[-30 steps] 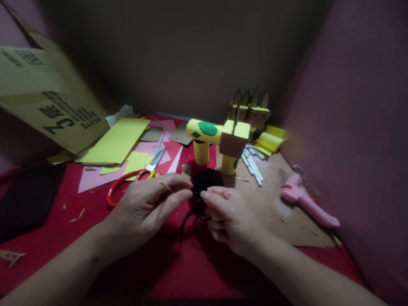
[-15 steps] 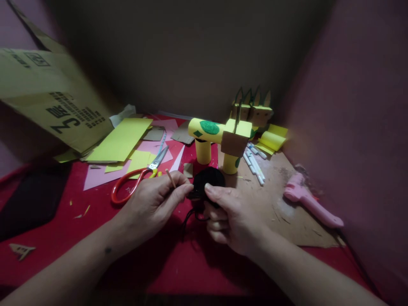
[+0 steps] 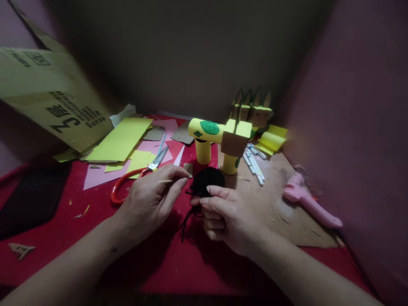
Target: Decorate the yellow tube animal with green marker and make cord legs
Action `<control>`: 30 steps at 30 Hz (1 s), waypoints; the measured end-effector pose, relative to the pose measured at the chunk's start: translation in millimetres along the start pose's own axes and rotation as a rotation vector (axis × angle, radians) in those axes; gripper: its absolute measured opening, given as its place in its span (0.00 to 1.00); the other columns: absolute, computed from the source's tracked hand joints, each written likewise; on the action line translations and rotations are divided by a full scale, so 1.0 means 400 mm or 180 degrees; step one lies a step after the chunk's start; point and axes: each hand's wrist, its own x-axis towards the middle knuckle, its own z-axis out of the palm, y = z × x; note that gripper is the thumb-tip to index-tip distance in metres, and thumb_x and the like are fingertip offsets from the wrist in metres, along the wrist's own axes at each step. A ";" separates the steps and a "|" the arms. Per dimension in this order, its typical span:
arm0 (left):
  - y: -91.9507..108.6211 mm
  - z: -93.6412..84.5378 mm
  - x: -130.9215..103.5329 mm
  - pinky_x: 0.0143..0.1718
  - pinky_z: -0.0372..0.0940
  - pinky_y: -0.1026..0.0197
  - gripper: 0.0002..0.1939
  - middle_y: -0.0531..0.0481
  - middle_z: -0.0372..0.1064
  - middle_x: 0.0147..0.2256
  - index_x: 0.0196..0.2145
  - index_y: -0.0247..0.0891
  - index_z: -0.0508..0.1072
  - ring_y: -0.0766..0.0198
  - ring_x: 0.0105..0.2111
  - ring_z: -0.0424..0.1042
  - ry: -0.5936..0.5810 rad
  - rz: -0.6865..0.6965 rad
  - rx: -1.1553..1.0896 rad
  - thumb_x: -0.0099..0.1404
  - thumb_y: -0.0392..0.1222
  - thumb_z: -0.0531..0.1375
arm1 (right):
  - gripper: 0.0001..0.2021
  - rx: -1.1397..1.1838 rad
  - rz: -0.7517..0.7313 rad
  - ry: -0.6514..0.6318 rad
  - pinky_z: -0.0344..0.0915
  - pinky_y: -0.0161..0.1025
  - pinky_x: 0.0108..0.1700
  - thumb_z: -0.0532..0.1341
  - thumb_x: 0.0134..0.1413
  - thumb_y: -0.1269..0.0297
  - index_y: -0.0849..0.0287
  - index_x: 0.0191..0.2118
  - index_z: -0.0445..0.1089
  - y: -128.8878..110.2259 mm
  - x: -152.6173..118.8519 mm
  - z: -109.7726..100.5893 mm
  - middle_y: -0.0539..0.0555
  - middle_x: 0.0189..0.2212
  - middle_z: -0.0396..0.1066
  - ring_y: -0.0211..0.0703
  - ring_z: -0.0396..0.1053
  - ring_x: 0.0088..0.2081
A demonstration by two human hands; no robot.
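Note:
My right hand [image 3: 229, 214] is closed around a bundle of black yarn [image 3: 208, 179], its thumb and forefinger pinched together at the near side. Loose yarn ends dangle below the bundle. To the left, my left hand [image 3: 149, 197] is closed with a thin wooden stick [image 3: 165, 181] between its fingers; its thumb and forefinger tips sit a little apart from the yarn. Red-handled scissors [image 3: 119, 192] lie just behind my left hand. Beyond the yarn stands a yellow paper animal figure [image 3: 208, 129] with green patches and a brown cardboard head.
Yellow sheets [image 3: 123, 138] and pink paper scraps cover the back left, near a large cardboard box [image 3: 57, 106]. White markers [image 3: 255, 168] and a pink glue gun [image 3: 312, 204] lie on a cardboard sheet [image 3: 270, 221]. More cardboard figures [image 3: 261, 114] stand behind.
My left fingertips have drawn away from the yarn to the left, and the stick has tilted flatter. My right thumb and forefinger have shifted down along the near side of the yarn.

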 end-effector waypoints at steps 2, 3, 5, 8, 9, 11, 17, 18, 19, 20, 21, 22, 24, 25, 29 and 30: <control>-0.011 -0.001 0.004 0.36 0.69 0.63 0.08 0.48 0.75 0.34 0.40 0.34 0.73 0.63 0.33 0.75 0.0015 0.0211 0.0182 0.71 0.32 0.54 | 0.08 0.0036 -0.0058 -0.0003 0.34 0.29 0.17 0.67 0.45 0.66 0.60 0.32 0.69 0.000 0.002 -0.003 0.36 0.13 0.48 0.26 0.37 0.16; -0.018 -0.002 0.006 0.38 0.69 0.63 0.09 0.47 0.74 0.35 0.41 0.34 0.72 0.63 0.34 0.75 -0.0050 0.0329 0.0255 0.70 0.31 0.53 | 0.08 0.0051 -0.0098 -0.0013 0.35 0.29 0.17 0.67 0.45 0.65 0.60 0.32 0.70 -0.001 0.003 -0.004 0.36 0.14 0.49 0.26 0.38 0.16; -0.032 -0.005 0.011 0.41 0.70 0.62 0.11 0.45 0.74 0.38 0.41 0.34 0.72 0.61 0.38 0.74 -0.0221 0.0525 0.0385 0.70 0.29 0.50 | 0.09 0.0078 -0.0194 -0.0020 0.35 0.29 0.17 0.68 0.45 0.63 0.62 0.32 0.72 -0.004 0.006 -0.007 0.37 0.14 0.49 0.26 0.39 0.16; -0.061 -0.009 0.008 0.46 0.71 0.59 0.16 0.41 0.74 0.45 0.43 0.34 0.73 0.58 0.46 0.74 -0.0557 0.0672 0.0607 0.68 0.26 0.48 | 0.11 0.0140 -0.0312 0.0055 0.37 0.28 0.17 0.70 0.44 0.62 0.63 0.31 0.73 -0.009 0.009 -0.012 0.37 0.14 0.50 0.26 0.40 0.16; -0.073 -0.011 0.005 0.47 0.71 0.58 0.18 0.40 0.73 0.47 0.45 0.34 0.73 0.58 0.47 0.74 -0.0683 0.0655 0.0685 0.67 0.25 0.47 | 0.12 0.0149 -0.0317 0.0082 0.38 0.28 0.17 0.71 0.43 0.61 0.63 0.31 0.73 -0.010 0.010 -0.013 0.38 0.14 0.50 0.25 0.41 0.16; -0.101 -0.016 -0.005 0.47 0.72 0.58 0.20 0.39 0.73 0.48 0.48 0.34 0.73 0.58 0.47 0.74 -0.0916 0.0506 0.0817 0.66 0.25 0.47 | 0.13 0.0141 -0.0291 0.0101 0.39 0.27 0.17 0.73 0.42 0.61 0.62 0.31 0.73 -0.012 0.009 -0.012 0.38 0.14 0.53 0.25 0.43 0.15; -0.175 -0.027 -0.009 0.48 0.72 0.53 0.18 0.33 0.73 0.50 0.47 0.32 0.75 0.53 0.48 0.74 -0.1258 0.0268 0.0934 0.66 0.28 0.50 | 0.17 0.0027 -0.0325 0.0023 0.45 0.26 0.15 0.76 0.39 0.57 0.62 0.32 0.74 -0.014 0.003 -0.009 0.41 0.14 0.60 0.26 0.50 0.14; -0.182 -0.025 -0.005 0.48 0.72 0.53 0.18 0.33 0.73 0.51 0.47 0.33 0.76 0.53 0.48 0.75 -0.1295 0.0248 0.0920 0.66 0.28 0.50 | 0.17 0.0012 -0.0359 0.0038 0.46 0.26 0.14 0.76 0.39 0.57 0.62 0.32 0.74 -0.014 0.004 -0.010 0.41 0.15 0.61 0.26 0.51 0.14; -0.186 -0.023 0.000 0.48 0.72 0.52 0.18 0.33 0.73 0.52 0.46 0.34 0.77 0.53 0.49 0.75 -0.1316 0.0223 0.0904 0.65 0.28 0.50 | 0.18 -0.0002 -0.0386 0.0055 0.47 0.26 0.14 0.76 0.39 0.56 0.62 0.33 0.75 -0.015 0.005 -0.011 0.42 0.15 0.62 0.26 0.53 0.14; -0.188 -0.021 0.006 0.49 0.72 0.50 0.18 0.33 0.73 0.54 0.45 0.35 0.78 0.51 0.50 0.75 -0.1314 0.0189 0.0888 0.65 0.28 0.50 | 0.18 -0.0016 -0.0405 0.0066 0.48 0.26 0.14 0.76 0.38 0.56 0.62 0.33 0.75 -0.015 0.007 -0.012 0.42 0.16 0.64 0.27 0.54 0.14; -0.188 -0.021 0.013 0.50 0.71 0.48 0.19 0.32 0.72 0.56 0.44 0.35 0.78 0.49 0.52 0.74 -0.1282 0.0142 0.0877 0.65 0.28 0.50 | 0.19 -0.0022 -0.0417 0.0071 0.48 0.26 0.13 0.76 0.37 0.56 0.62 0.34 0.75 -0.016 0.009 -0.013 0.43 0.16 0.65 0.27 0.56 0.14; -0.184 -0.022 0.020 0.52 0.69 0.44 0.19 0.31 0.70 0.58 0.44 0.35 0.79 0.47 0.54 0.73 -0.1220 0.0088 0.0864 0.64 0.29 0.50 | 0.20 -0.0022 -0.0428 0.0068 0.48 0.26 0.13 0.76 0.37 0.56 0.62 0.34 0.75 -0.017 0.012 -0.014 0.44 0.17 0.67 0.28 0.58 0.15; -0.162 -0.029 0.033 0.53 0.68 0.42 0.19 0.30 0.71 0.57 0.44 0.33 0.79 0.45 0.53 0.73 -0.1060 0.0008 0.0843 0.65 0.30 0.50 | 0.20 0.0015 -0.0465 0.0046 0.50 0.26 0.12 0.76 0.36 0.56 0.62 0.34 0.75 -0.018 0.017 -0.016 0.45 0.18 0.68 0.29 0.60 0.15; -0.143 -0.034 0.039 0.52 0.69 0.44 0.18 0.32 0.73 0.54 0.44 0.34 0.78 0.47 0.51 0.74 -0.1002 -0.0059 0.0756 0.66 0.32 0.50 | 0.19 0.0042 -0.0487 0.0020 0.50 0.26 0.12 0.76 0.37 0.56 0.63 0.34 0.75 -0.019 0.019 -0.016 0.45 0.18 0.68 0.29 0.61 0.15; -0.041 -0.046 0.050 0.35 0.69 0.62 0.14 0.48 0.76 0.32 0.38 0.39 0.80 0.61 0.32 0.73 -0.1273 -0.1220 -0.0859 0.69 0.49 0.57 | 0.17 0.0114 -0.0514 -0.0146 0.52 0.26 0.13 0.75 0.41 0.58 0.63 0.34 0.74 -0.019 0.021 -0.019 0.45 0.18 0.69 0.29 0.61 0.16; -0.018 -0.043 0.050 0.28 0.64 0.66 0.15 0.50 0.73 0.28 0.38 0.39 0.80 0.65 0.27 0.68 -0.1345 -0.1615 -0.1359 0.67 0.52 0.59 | 0.17 0.0111 -0.0495 -0.0192 0.52 0.26 0.13 0.75 0.42 0.58 0.62 0.34 0.73 -0.018 0.019 -0.020 0.45 0.18 0.69 0.29 0.62 0.16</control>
